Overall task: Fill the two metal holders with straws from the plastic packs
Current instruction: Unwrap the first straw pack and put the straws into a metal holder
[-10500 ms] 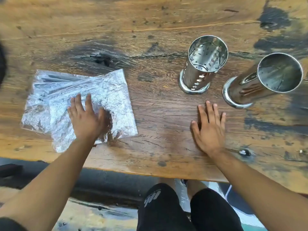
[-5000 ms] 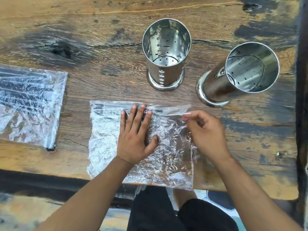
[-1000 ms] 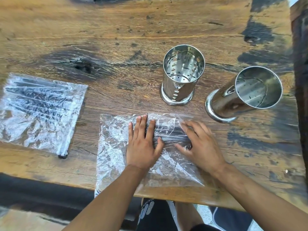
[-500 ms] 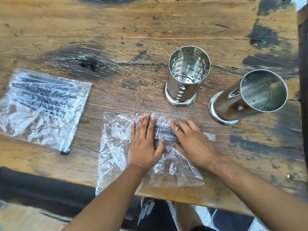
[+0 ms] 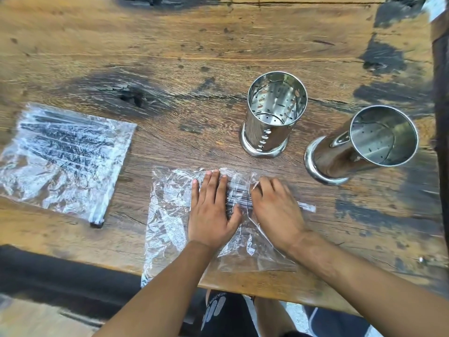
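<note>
A crinkled clear plastic pack (image 5: 170,215) holding black straws (image 5: 239,199) lies at the table's near edge. My left hand (image 5: 211,215) presses flat on its middle with the fingers spread. My right hand (image 5: 274,210) lies on the pack's right, open end. Its fingertips curl down at the straws' ends, blurred under the plastic, so any grip is unclear. A second pack of black straws (image 5: 63,156) lies to the left, untouched. Two metal holders stand behind. One is perforated and upright (image 5: 272,117). The other is at the right (image 5: 359,147). Both are empty.
The worn wooden table (image 5: 194,45) has dark stains and a knot hole (image 5: 132,98). Its near edge runs just under my forearms, and the pack hangs slightly over it. A dark post borders the table's right side (image 5: 441,93).
Since a second ago my right hand has slid left along the pack toward my left hand, onto the straws' ends. My left hand has kept its place.
</note>
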Demonstrator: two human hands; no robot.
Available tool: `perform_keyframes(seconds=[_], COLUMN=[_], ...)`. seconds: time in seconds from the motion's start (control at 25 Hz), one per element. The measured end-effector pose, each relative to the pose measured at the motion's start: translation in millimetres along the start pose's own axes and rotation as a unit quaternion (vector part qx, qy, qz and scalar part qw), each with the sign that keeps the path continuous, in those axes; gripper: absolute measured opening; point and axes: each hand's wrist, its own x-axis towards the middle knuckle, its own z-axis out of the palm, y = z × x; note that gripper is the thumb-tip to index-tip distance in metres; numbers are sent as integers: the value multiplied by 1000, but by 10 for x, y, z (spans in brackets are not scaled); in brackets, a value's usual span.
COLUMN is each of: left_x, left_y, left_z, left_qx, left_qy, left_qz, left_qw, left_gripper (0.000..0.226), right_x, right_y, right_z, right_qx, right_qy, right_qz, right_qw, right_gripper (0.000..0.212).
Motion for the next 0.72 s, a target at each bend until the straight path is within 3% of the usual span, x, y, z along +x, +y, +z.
perform_keyframes(seconds=[0.36, 0.56, 0.72], left_x=[5, 9, 13], left_y=[2, 0, 4], left_z=[0, -9, -15], left_qx=[3, 10, 13], left_qy=[-4, -5, -11], left_qz=[1, 3, 4], left_qw=[1000, 1000, 1000], left_gripper=[71, 72, 75], right_x=[163, 159, 118], right_y=[-119, -141, -143], right_z=[-68, -89, -102], right_qx=[-45, -81, -58], right_qy=[-39, -67, -79], right_qz=[19, 13, 25], right_qw=[998, 994, 995], right_gripper=[36, 21, 25])
